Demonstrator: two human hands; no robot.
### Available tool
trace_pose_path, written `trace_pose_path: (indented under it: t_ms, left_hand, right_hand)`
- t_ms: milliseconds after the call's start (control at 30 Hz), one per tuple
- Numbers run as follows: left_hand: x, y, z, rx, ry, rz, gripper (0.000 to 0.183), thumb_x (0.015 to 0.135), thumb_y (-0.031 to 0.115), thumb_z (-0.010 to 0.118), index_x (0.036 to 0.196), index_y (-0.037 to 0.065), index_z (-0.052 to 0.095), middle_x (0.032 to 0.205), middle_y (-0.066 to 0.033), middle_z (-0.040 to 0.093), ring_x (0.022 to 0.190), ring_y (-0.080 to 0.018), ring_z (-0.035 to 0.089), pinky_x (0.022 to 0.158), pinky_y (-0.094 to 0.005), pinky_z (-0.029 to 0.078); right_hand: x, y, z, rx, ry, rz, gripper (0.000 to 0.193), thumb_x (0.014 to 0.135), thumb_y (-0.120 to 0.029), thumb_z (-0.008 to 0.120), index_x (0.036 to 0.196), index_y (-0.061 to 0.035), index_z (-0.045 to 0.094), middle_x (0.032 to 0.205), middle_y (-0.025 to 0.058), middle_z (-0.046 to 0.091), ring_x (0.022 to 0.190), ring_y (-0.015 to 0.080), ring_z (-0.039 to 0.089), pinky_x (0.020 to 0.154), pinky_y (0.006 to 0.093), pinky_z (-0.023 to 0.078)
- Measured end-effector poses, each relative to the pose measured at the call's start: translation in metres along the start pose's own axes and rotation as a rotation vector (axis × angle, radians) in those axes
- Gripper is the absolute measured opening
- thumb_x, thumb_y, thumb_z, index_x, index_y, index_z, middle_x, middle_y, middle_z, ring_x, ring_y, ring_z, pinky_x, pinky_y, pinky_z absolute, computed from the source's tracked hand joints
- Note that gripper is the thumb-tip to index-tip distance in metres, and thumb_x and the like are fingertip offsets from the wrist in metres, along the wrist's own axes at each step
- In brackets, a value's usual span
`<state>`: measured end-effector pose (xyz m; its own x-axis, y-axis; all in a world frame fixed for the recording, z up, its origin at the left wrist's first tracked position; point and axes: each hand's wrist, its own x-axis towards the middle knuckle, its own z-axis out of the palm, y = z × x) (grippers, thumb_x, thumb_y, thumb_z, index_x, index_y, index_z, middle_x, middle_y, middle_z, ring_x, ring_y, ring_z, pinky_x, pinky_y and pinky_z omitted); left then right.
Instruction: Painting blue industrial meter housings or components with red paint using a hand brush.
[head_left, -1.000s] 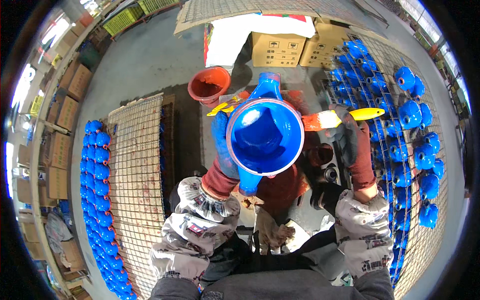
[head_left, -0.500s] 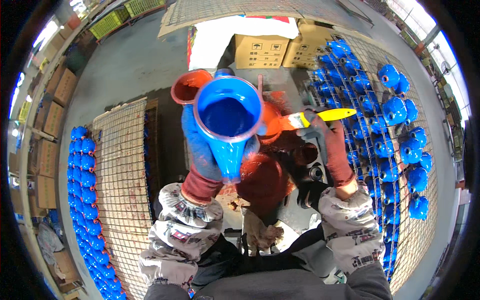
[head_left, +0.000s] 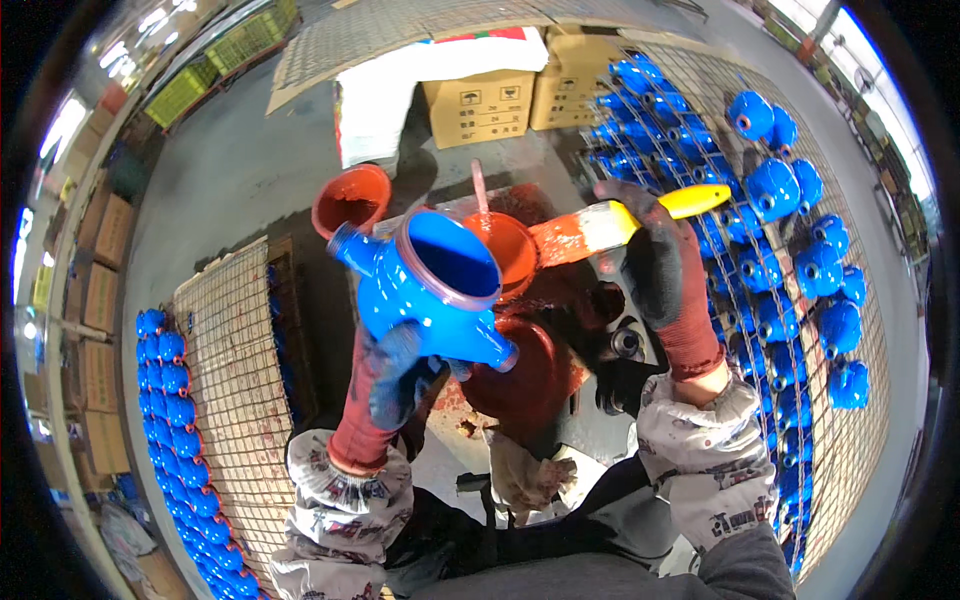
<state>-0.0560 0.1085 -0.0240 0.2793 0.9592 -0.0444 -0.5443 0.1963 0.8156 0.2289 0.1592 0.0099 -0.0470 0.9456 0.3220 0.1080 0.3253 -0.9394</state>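
Blue metal casting (head_left: 415, 305), wide open mouth, two necks, held in the air just left of scene centre, tilted with its mouth to the far right; one neck points far left, the other near right. Left hand (head_left: 395, 375), gloved, red cuff, is curled round its underside, gripping it. Right hand (head_left: 655, 250), also gloved, closes round a yellow-handled brush (head_left: 695, 201), bristles pointing left, loaded with orange-red paint. Bristle tips at the right edge of an orange-red bowl (head_left: 508, 260); cannot tell if they touch. Bowl sits just right of the casting, with a stick (head_left: 479, 187) standing up at its far side. Nearer, a dark red round container (head_left: 520, 375). Second red bowl (head_left: 352, 195) far left of the casting. Stained cloth (head_left: 520, 475) near the person's legs. Mesh rack (head_left: 230, 350) at left, rows of blue castings (head_left: 180, 440) along its left side; more blue castings (head_left: 772, 190) on mesh at right. Far side: cardboard boxes (head_left: 480, 110), white sheet (head_left: 375, 105) beside and over them
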Motion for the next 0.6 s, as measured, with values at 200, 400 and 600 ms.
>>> trace_pose_path:
  t_ms: [200, 400, 600]
  left_hand:
    - [-0.013, -0.016, 0.023, 0.557, 0.104, 0.262, 0.103, 0.062, 0.011, 0.092, 0.144, 0.002, 0.031, 0.126, -0.0160, 0.059, 0.108, -0.0297, 0.065, 0.094, -0.0417, 0.056]
    - [-0.009, -0.047, 0.031, 0.336, -0.131, 0.524, 0.097, 0.060, 0.028, 0.093, 0.139, 0.004, 0.042, 0.126, -0.0222, 0.057, 0.111, -0.0325, 0.063, 0.098, -0.0469, 0.051]
    - [-0.015, -0.039, 0.027, 0.938, -0.237, 0.309, 0.081, 0.067, 0.033, 0.084, 0.133, 0.007, 0.047, 0.125, -0.0245, 0.057, 0.109, -0.0383, 0.063, 0.094, -0.0480, 0.053]
  right_hand:
    - [0.002, -0.017, 0.002, 0.108, 0.173, 0.287, 0.027, 0.098, -0.023, 0.061, 0.097, 0.0027, 0.069, 0.076, 0.0033, 0.067, 0.058, 0.0068, 0.060, 0.047, 0.0215, 0.046]
    - [0.001, -0.017, 0.003, -0.115, 0.068, 0.247, 0.034, 0.093, -0.031, 0.067, 0.090, 0.0032, 0.069, 0.065, 0.0061, 0.063, 0.058, 0.0077, 0.056, 0.053, 0.0280, 0.045]
    - [-0.004, -0.028, 0.009, -0.409, -0.052, 0.155, 0.027, 0.092, -0.022, 0.069, 0.091, 0.0042, 0.070, 0.070, -0.0005, 0.063, 0.061, 0.0064, 0.053, 0.056, 0.0257, 0.044]
